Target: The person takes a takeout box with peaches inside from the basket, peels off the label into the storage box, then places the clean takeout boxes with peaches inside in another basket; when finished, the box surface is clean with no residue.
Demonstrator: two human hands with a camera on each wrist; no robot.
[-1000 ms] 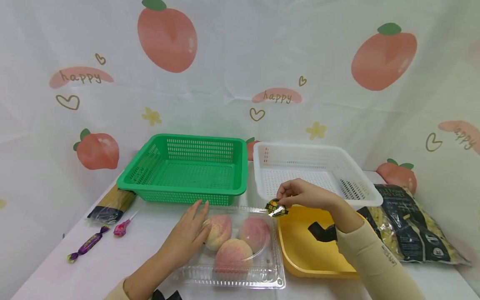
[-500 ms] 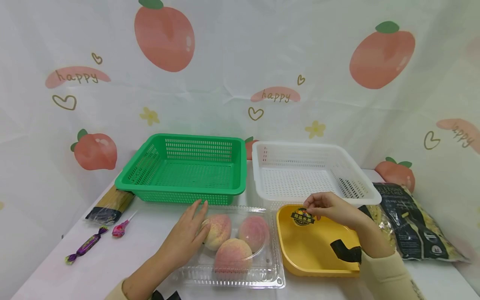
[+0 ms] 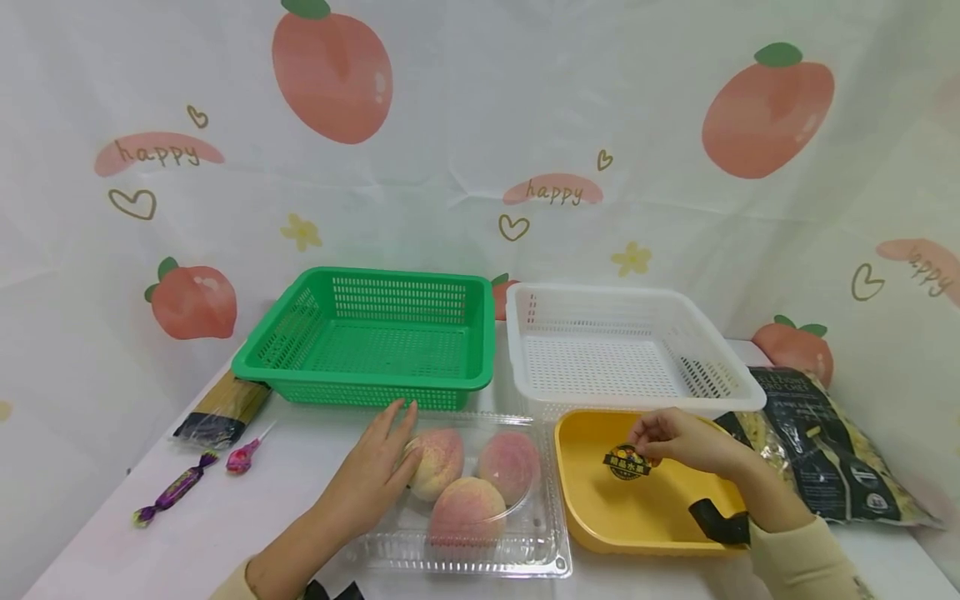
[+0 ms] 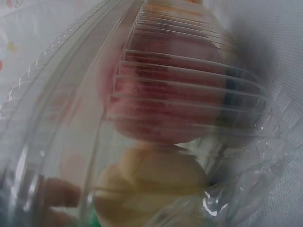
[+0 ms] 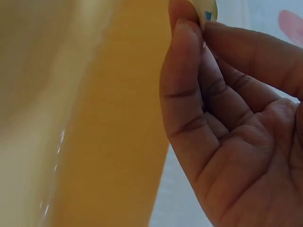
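Between thumb and forefinger my right hand (image 3: 686, 443) pinches a black and gold sticker (image 3: 627, 462) with Chinese characters, held over the yellow basin (image 3: 600, 537). In the right wrist view only the sticker's pale edge (image 5: 208, 10) shows at the fingertips. My left hand (image 3: 372, 471) rests with fingers extended on the left side of a clear plastic clamshell box (image 3: 525, 554). Inside the box sit three peaches: one upper left (image 3: 437, 463), one right (image 3: 508, 467), one in front (image 3: 467, 510). The left wrist view looks through the ribbed wall at a red peach (image 4: 165, 90).
Behind the box stand a green basket (image 3: 360, 387) and a white basket (image 3: 600, 300). On the left lie a packet of dry noodles (image 3: 225, 408), a lollipop (image 3: 242, 457) and a purple wrapped candy (image 3: 176, 489). A pasta bag (image 3: 832, 450) lies at the right.
My right hand has carried the sticker from the box's back right corner rightward and down over the yellow basin. The left hand has stayed on the box.
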